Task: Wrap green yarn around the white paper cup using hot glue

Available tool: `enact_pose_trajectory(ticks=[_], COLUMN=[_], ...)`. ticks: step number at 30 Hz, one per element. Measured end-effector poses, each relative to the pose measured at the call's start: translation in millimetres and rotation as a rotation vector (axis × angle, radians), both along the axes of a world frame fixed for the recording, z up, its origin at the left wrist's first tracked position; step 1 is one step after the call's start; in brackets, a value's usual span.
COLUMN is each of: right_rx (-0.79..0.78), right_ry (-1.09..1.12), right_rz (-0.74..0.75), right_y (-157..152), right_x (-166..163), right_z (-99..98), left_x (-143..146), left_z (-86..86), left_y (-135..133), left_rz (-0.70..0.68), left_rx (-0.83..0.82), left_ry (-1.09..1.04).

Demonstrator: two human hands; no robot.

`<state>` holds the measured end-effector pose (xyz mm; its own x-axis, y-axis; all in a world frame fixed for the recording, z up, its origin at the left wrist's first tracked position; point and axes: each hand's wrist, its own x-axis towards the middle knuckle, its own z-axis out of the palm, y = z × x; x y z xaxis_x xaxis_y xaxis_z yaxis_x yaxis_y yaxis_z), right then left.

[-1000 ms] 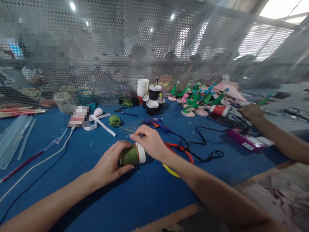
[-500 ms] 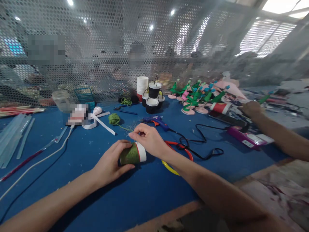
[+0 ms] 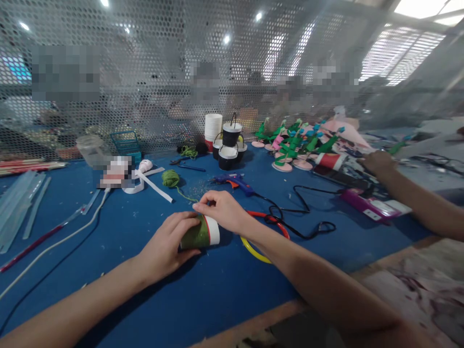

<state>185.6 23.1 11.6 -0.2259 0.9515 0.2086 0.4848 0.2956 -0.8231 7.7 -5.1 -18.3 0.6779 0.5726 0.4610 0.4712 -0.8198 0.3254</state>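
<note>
A paper cup (image 3: 201,233) lies on its side above the blue table, wrapped in green yarn up to a red line, with its white end bare. Around the wrapped part my left hand (image 3: 174,239) is closed, thumb underneath. My right hand (image 3: 222,209) pinches the green yarn (image 3: 185,195) just over the cup's upper side. That strand runs back to a small green yarn ball (image 3: 170,178) resting on the table. Behind my right hand lies a blue glue gun (image 3: 234,182) with an orange trigger.
Black-and-white little buckets (image 3: 228,157) and a stack of paper cups (image 3: 213,128) stand at the back. Green figures on pink discs (image 3: 282,166) crowd the right. Another person's hand (image 3: 379,164) is beyond a purple power strip (image 3: 373,205). Glue sticks (image 3: 21,203) lie left.
The strand between the ball and my right hand now sags more. My right hand has shifted slightly down; my left hand keeps its hold on the cup.
</note>
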Motion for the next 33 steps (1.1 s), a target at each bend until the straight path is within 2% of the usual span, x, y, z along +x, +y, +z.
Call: enact_pose_trajectory(ticks=[8,13,23,27,31,33], right_rx=[-0.075,-0.132,-0.096,-0.005,0.065,0.046], right_ry=[0.025,0.039,-0.080,-0.209,-0.348,-0.428], right_rz=[0.058,0.090,0.132,0.032,-0.197,-0.304], right_y=[1.8,3.1,7.6,12.4,25.2,35.7], right_x=[0.6,-1.3,-5.1,6.3,38.7,55.9], right_z=[-0.5,2.8,0.1,10.4,29.2,30.9], left_x=[0.8,-0.3,0.7,1.2,1.2,0.8], left_z=[3.5,3.7,6.7,8.7,8.8,7.9], left_y=[-1.9,-3.0,-3.3,-3.7,-2.2,-0.8], left_rz=[-0.068,-0.059,-0.063,-0.056,-0.051,-0.052], left_rx=[0.128,0.198,0.198,0.195,0.153,0.151], left_ry=[0.092,0.142,0.164,0.190,0.199,0.189])
